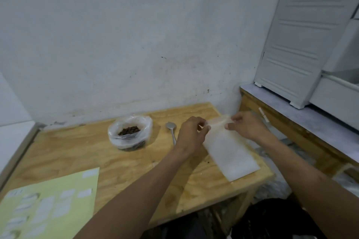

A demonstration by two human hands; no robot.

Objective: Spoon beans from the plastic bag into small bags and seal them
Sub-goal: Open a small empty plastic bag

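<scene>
A clear plastic bag [129, 132] with its rim rolled down holds dark beans and stands at the back middle of the wooden table [81, 153]. A metal spoon [171, 131] lies on the table just right of it, bowl towards the wall. Further right, a stack of small white bags [231, 153] lies flat near the table's right edge. My left hand [191, 135] pinches the top edge of the uppermost bag at its left corner. My right hand [245, 125] pinches the same edge at the right corner. The bag's mouth looks slightly lifted between them.
A pale green sheet with white stickers [48, 205] lies at the table's front left. A wall runs close behind the table. To the right stand a lower wooden shelf [299, 122] and a white plastic drawer cabinet [303, 44].
</scene>
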